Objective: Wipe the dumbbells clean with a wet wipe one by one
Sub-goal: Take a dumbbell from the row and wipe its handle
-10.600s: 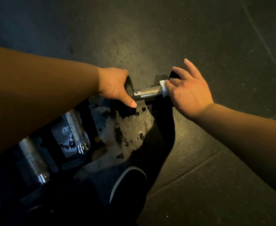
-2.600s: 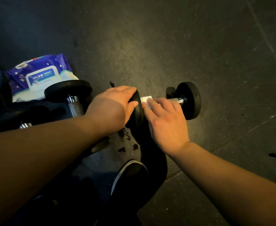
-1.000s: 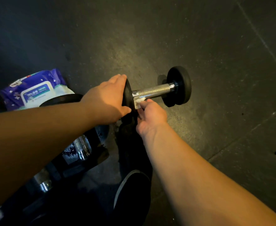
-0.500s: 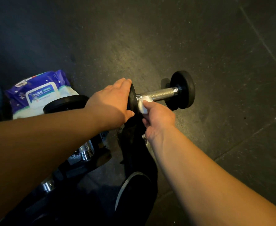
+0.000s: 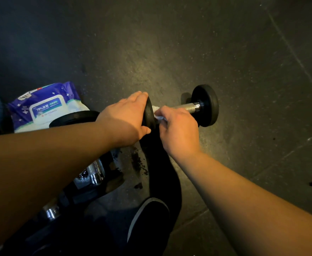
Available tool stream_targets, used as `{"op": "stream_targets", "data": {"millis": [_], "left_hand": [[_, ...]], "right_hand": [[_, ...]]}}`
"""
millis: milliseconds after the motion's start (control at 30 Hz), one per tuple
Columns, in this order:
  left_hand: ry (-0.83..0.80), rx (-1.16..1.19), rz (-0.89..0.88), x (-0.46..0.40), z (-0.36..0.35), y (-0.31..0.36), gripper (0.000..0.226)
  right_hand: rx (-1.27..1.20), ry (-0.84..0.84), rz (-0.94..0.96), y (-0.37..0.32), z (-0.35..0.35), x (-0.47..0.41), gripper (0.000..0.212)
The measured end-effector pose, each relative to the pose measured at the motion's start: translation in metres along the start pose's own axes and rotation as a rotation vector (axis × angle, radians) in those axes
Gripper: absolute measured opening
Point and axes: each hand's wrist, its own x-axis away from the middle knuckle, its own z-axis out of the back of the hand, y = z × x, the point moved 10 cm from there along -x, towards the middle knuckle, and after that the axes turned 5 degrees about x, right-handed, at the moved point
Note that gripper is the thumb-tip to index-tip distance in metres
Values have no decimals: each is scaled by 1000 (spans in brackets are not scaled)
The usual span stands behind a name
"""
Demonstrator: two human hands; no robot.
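A black dumbbell (image 5: 205, 105) with a knurled chrome handle lies on the dark floor at mid-frame. My left hand (image 5: 125, 119) grips its near black head, fingers over the top edge and thumb below. My right hand (image 5: 177, 130) is curled round a white wet wipe (image 5: 156, 112) and the handle, right against the inner face of that near head. Most of the wipe is hidden under my fingers. The far head and the outer stretch of the handle are uncovered.
A blue and white pack of wet wipes (image 5: 44, 108) lies at the left. Other dumbbells (image 5: 94, 172) with chrome handles sit below my left forearm. My dark shoe (image 5: 147, 224) stands near the bottom centre. Dark spots (image 5: 137, 161) mark the floor by the dumbbells.
My right hand has risen from below the handle and now wraps over it with the wipe, beside the near head. My left hand keeps its hold on the head.
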Motion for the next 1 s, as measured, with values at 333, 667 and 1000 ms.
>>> {"op": "stream_targets", "data": {"millis": [333, 667, 1000], "left_hand": [[102, 60, -47, 23, -6, 12, 72], [115, 44, -91, 47, -34, 19, 100], [6, 176, -64, 57, -63, 24, 110]], "right_hand": [[62, -176, -88, 5, -14, -9, 19], [105, -303, -51, 3, -14, 2, 24], [128, -357, -42, 8, -15, 32, 23]]}}
